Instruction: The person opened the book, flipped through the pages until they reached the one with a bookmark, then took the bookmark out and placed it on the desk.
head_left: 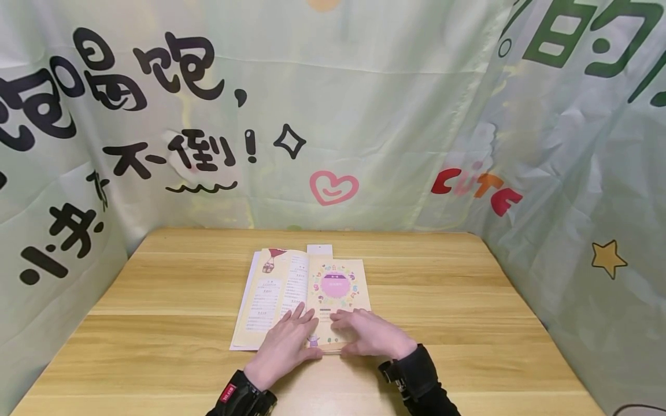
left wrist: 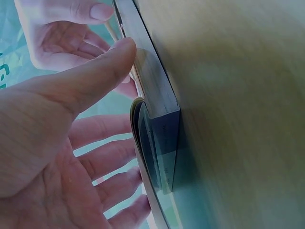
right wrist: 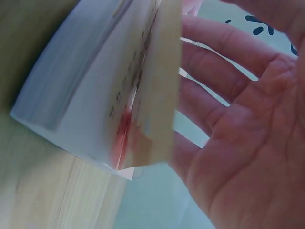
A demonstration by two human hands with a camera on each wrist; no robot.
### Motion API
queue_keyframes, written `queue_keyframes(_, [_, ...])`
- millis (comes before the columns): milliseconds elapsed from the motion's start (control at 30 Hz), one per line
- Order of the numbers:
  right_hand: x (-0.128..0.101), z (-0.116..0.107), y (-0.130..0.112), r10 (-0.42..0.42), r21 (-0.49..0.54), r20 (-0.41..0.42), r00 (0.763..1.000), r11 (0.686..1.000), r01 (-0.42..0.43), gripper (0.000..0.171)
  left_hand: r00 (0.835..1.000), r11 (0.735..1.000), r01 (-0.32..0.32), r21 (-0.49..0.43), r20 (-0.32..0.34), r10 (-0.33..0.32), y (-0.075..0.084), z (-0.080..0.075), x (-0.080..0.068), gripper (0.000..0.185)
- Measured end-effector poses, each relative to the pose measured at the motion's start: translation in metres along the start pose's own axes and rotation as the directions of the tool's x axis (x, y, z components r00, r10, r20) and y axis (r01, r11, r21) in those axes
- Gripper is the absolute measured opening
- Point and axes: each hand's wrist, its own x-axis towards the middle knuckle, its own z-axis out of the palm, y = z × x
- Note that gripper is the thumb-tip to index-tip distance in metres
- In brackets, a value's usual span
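An open book (head_left: 340,332) lies on the wooden table, printed text on its left pages and a pink round emblem on its right page. My left hand (head_left: 291,338) rests across the inner part of the left page, fingers spread near the gutter. In the left wrist view its thumb (left wrist: 107,64) lies at the book's lower edge, above the thick page block (left wrist: 155,86). On the lower right page lies my right hand (head_left: 372,333). In the right wrist view the right fingers (right wrist: 205,95) lie nearly straight against a slightly lifted page (right wrist: 162,95).
A white tab (head_left: 319,250) sticks out past the book's top edge. The wooden table (head_left: 442,289) reaches back to a printed cloth (head_left: 390,127) that hangs behind it and at both sides. Black bands (head_left: 413,375) circle both wrists.
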Motion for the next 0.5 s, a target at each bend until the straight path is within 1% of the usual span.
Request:
queue_keyframes(167, [-0.0016, -0.0015, 0.0008, -0.005, 0.020, 0.001, 1.000, 1.000, 0.005, 0.044, 1.000, 1.000, 0.006, -0.008, 0.004, -0.006, 0.0007, -0.0003, -0.0006, 0.064])
queue_keyframes(367, [-0.0013, -0.0031, 0.0015, -0.002, 0.056, -0.001, 1.000, 0.998, 0.003, 0.046, 1.000, 1.000, 0.006, -0.009, -0.004, -0.006, 0.0015, -0.0002, -0.0008, 0.065])
queue_keyframes(500, [-0.0009, -0.0040, 0.0031, -0.022, 0.077, -0.022, 1.000, 0.997, 0.024, 0.044, 1.000, 1.000, 0.010, -0.021, -0.005, -0.010, 0.0019, -0.0005, -0.0005, 0.064])
